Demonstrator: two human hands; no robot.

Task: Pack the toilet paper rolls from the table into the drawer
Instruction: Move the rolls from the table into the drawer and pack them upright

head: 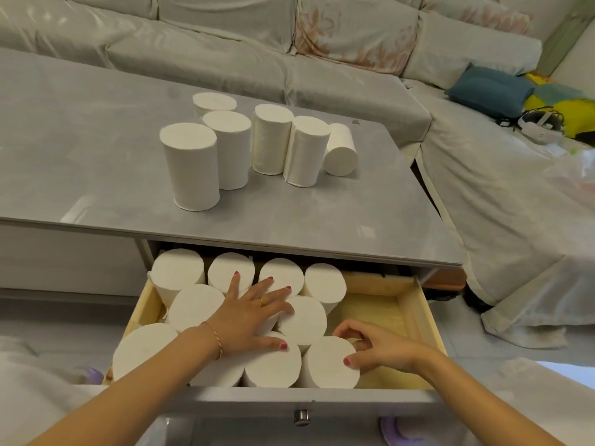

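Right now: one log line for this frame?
left hand: flat on drawer rolls | right hand: gripping front-right roll | table: six rolls remain

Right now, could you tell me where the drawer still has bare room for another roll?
The drawer's right part is bare, between the packed rolls and the right wall. The left and middle are crowded with upright rolls; the left hand lies flat on them and the right hand grips the front-right roll by the gap.

A pale sofa in a loose, glossy cover wraps behind and to the right; a floral cushion leans on its back; a blue pillow lies beside yellow fabric; a white headset with black straps rests near them; pale floor tiles show below.
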